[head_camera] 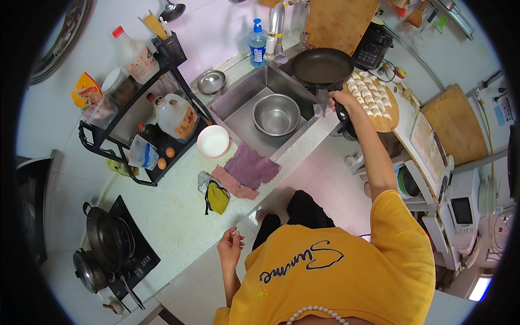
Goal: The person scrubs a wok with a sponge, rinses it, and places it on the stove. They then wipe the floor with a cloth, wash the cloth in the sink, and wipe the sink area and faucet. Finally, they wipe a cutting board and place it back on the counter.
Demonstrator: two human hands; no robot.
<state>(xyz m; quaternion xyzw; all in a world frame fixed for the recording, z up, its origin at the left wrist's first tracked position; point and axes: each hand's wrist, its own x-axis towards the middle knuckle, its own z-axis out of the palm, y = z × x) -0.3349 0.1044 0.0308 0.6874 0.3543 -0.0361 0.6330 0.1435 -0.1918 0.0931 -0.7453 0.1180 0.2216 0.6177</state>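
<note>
My right hand (342, 100) is closed around the black handle of a dark frying pan (323, 66), which is over the right end of the stainless steel sink (239, 118). Near the counter's front edge, my left hand (230, 243) is raised with fingers loosely curled and nothing in it. A steel basin (277, 115) sits in the sink. On the counter left of the sink are a white bowl (213, 141), a purple cloth (250, 165), a pink cloth (235, 183) and a small yellow-green pouch (218, 198).
A round wooden board of dumplings (382, 124) lies right of the pan. A black rack (118, 118) holds bottles and two eggs. Further left, a wok (106, 239) and a lidded pot (87, 270) stand by a cooktop. A blue soap bottle (257, 44) is beside the faucet (278, 28).
</note>
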